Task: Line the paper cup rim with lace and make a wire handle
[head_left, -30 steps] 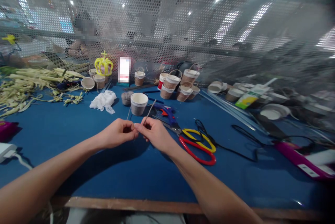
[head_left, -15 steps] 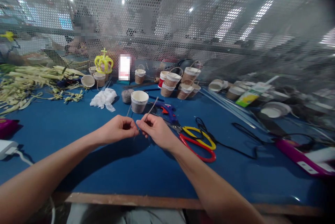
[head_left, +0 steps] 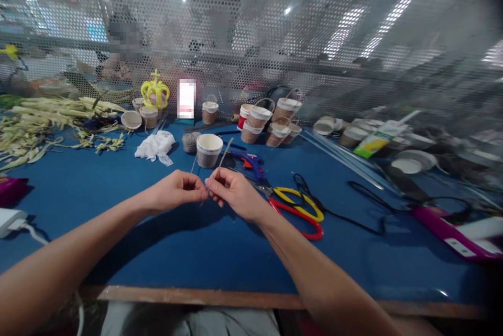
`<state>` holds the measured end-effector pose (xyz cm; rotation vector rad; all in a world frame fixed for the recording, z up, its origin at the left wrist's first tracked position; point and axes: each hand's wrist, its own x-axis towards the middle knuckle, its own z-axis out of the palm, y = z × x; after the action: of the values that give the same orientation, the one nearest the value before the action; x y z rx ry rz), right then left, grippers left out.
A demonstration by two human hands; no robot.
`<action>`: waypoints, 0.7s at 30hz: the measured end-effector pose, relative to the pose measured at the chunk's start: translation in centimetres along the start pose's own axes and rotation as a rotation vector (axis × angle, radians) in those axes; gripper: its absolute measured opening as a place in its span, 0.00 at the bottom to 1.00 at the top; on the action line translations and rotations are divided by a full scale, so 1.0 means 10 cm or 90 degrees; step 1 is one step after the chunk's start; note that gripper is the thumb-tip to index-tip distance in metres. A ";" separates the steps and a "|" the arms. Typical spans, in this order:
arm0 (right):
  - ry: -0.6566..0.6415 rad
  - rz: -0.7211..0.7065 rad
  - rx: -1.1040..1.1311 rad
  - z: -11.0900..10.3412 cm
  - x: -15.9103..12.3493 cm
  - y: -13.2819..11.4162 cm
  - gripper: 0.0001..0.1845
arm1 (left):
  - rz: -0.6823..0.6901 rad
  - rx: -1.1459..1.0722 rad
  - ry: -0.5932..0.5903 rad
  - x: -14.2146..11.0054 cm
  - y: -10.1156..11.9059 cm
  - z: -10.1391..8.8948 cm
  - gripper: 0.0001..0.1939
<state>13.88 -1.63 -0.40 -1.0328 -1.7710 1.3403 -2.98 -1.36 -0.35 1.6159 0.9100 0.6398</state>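
Note:
Above the blue tabletop, my left hand and my right hand meet with fingertips pinched almost together. A thin, stiff grey-brown strand rises at a slant out of my right fingers. From behind my left fingers a thinner grey strand sticks up; whether both are one piece is hidden by the fingers. Just beyond my hands stands a twine-wrapped cup with a white rim, upright, beside a ball of grey yarn.
Right of my hands lie scissors with red and yellow handles and a blue glue gun. Wrapped little buckets are stacked behind. A crumpled white cloth and dried husks lie left. Purple power strips sit at both sides.
My hands stay pinched together, with only small finger shifts. The strand in my right fingers has tilted a little more upright. The view has dipped slightly.

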 end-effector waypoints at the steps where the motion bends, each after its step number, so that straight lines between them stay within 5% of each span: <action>1: 0.009 0.003 -0.002 -0.01 0.00 0.00 0.13 | 0.001 -0.002 -0.002 0.00 0.01 -0.01 0.10; 21: 0.089 -0.029 -0.127 0.02 0.00 0.00 0.14 | 0.020 0.104 0.004 0.00 -0.01 -0.02 0.12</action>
<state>13.66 -1.71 -0.51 -1.1569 -1.8380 1.0531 -3.17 -1.23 -0.44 1.7778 0.9635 0.6062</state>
